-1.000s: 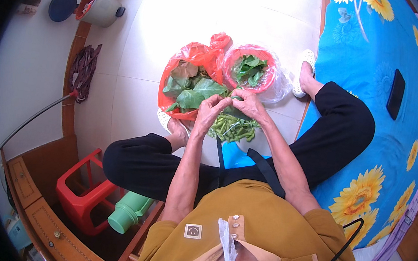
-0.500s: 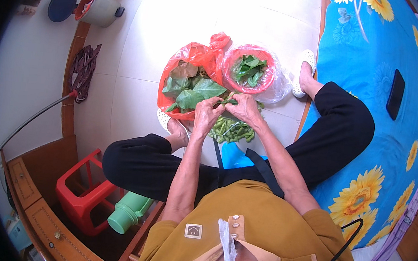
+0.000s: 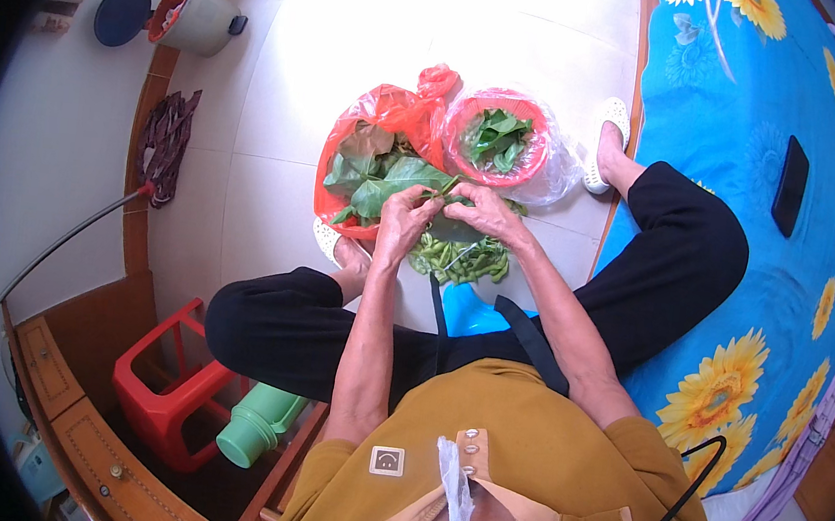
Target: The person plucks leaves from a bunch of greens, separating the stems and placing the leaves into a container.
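My left hand (image 3: pixel 407 217) and my right hand (image 3: pixel 488 212) meet just in front of a red plastic bag (image 3: pixel 402 108), fingertips pinched together. Between them is a green stem (image 3: pixel 447 189), small and partly hidden by the fingers. Large green leaves (image 3: pixel 394 186) fill the bag beside my left hand. Beneath my hands, green pods (image 3: pixel 466 259) lie in a pile. Beyond my right hand stands a red basin (image 3: pixel 547 150) lined with clear plastic, with loose green leaves (image 3: pixel 499 138) inside.
A blue sunflower-print bed cover (image 3: pixel 694 106) runs along the right, with a black phone (image 3: pixel 792 186) on it. To the left are a lidded bin (image 3: pixel 197 20), a red stool (image 3: pixel 159 386) and a green thermos (image 3: pixel 259 426). My white shoes (image 3: pixel 611 128) flank the bag and basin.
My left hand has shifted slightly left and toward me. The green stem between the fingers now points upward, and more of the pile beneath shows. Bag and basin stay put.
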Demonstrator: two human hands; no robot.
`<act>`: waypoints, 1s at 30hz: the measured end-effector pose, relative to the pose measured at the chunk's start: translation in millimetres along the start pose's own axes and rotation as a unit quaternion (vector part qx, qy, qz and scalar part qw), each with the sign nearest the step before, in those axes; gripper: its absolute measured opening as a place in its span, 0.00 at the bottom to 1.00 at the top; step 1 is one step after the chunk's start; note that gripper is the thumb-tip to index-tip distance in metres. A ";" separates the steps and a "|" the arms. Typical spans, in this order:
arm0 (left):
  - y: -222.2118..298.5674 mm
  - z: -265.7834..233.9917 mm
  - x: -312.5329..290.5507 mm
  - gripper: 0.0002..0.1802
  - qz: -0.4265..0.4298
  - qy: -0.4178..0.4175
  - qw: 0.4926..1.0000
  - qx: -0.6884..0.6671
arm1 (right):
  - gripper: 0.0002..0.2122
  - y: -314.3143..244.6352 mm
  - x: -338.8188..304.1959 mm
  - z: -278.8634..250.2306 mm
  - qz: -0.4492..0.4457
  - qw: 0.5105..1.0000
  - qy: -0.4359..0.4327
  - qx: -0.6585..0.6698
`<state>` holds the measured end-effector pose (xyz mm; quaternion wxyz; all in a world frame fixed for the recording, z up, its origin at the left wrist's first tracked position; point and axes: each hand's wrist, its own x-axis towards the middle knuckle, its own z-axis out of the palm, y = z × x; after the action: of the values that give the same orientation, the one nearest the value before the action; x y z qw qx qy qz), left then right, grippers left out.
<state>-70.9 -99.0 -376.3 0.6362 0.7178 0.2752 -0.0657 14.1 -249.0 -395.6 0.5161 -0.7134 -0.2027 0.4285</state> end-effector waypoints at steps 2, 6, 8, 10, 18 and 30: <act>5.0 0.9 -2.5 0.08 0.018 0.003 0.999 0.037 | 0.11 -1.3 -0.1 4.8 -0.008 0.999 0.032 0.002; 13.0 8.2 -5.1 0.09 0.084 0.062 0.982 0.157 | 0.10 13.9 7.9 8.1 0.017 0.995 0.016 0.092; 13.4 11.1 -5.4 0.11 0.090 0.079 0.973 0.198 | 0.09 20.5 8.7 12.2 0.023 0.991 0.020 0.133; 6.9 10.8 -4.0 0.12 0.106 0.086 0.968 0.213 | 0.09 16.4 6.3 14.9 0.018 0.988 0.024 0.149; -0.3 9.1 4.8 0.12 0.085 0.083 0.975 0.188 | 0.11 9.0 -4.3 6.5 0.025 0.991 0.017 0.128; 23.6 22.9 -8.5 0.07 0.176 0.142 0.920 0.320 | 0.13 18.5 8.1 15.9 0.009 0.987 0.028 0.157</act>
<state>-60.9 -124.3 -356.0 0.3279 0.9217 0.1968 0.0654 2.7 -241.3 -417.3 0.6239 -0.6368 -0.1120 0.4391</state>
